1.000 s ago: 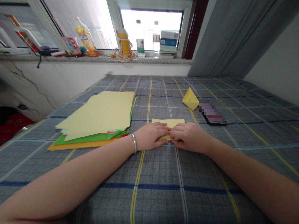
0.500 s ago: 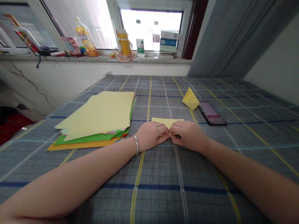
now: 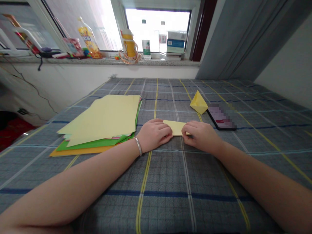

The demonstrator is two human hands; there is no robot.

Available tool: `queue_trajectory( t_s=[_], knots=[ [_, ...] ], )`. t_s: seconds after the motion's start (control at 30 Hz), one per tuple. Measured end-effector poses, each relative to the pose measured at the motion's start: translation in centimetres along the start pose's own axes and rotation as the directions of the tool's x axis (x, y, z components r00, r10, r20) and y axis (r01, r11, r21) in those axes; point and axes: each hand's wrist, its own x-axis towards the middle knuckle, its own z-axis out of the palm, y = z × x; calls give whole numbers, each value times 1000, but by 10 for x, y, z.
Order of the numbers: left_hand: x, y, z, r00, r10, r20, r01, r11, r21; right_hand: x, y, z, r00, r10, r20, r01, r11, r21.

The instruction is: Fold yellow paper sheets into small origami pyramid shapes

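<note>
A small folded strip of yellow paper [image 3: 176, 128] lies on the checked cloth in front of me. My left hand [image 3: 156, 135], with a silver bangle at its wrist, is closed on the paper's left end. At the near right corner, my right hand [image 3: 200, 136] pinches the paper between curled fingers and thumb. The strip's middle shows between the two hands, and both its ends are partly covered. Beyond my right hand sits a folded yellow paper shape [image 3: 199, 103] with a pointed top.
To the left is a stack of coloured paper [image 3: 107, 117], yellow on top. A phone [image 3: 220, 117] lies at the right, beside the folded shape. Bottles, boxes and other items line the windowsill [image 3: 161, 63]. A grey curtain [image 3: 231, 39] hangs at the right.
My hands have moved apart from the paper's middle toward its two ends, and slightly away from me. More of the strip now shows between them.
</note>
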Motion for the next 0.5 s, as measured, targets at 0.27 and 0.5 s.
queue_trajectory(
  t_s=[0.27, 0.5],
  knots=[
    [-2, -10, 1, 994, -99, -49, 98, 995, -19, -4, 26, -11, 1000, 4, 14, -5, 1000, 10],
    [-5, -15, 2, 988, -129, -90, 133, 990, 40, -9, 38, -7, 993, 110, -37, -105, 987, 121]
  ],
)
